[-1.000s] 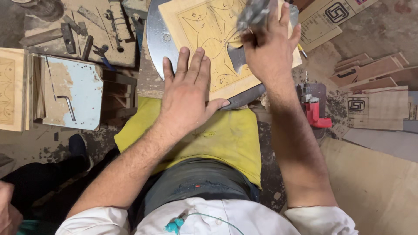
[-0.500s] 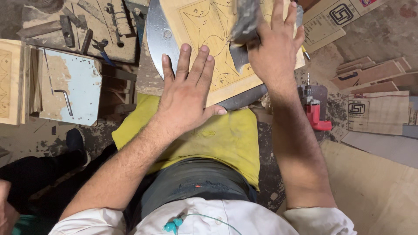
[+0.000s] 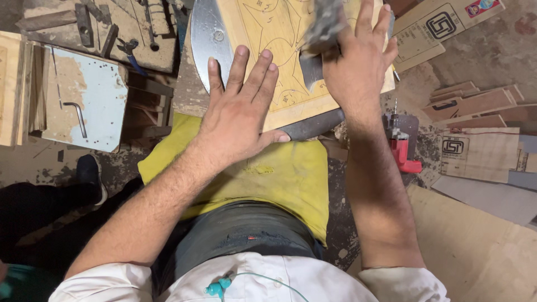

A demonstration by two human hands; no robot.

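Wood board (image 3: 279,61) stays steady if you keep your left hand (image 3: 238,120) flat, fingers spread, while your right hand (image 3: 358,61) grips what looks like a blurred grey block (image 3: 324,25).

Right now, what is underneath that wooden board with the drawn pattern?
A round metal plate shows under the wooden board, its edge jutting out left and below. The left hand lies flat on the board. What supports the plate is covered.

A dusty workshop floor (image 3: 492,61) carries scattered wooden boards (image 3: 475,103), a red tool (image 3: 404,151) and cardboard (image 3: 486,246).
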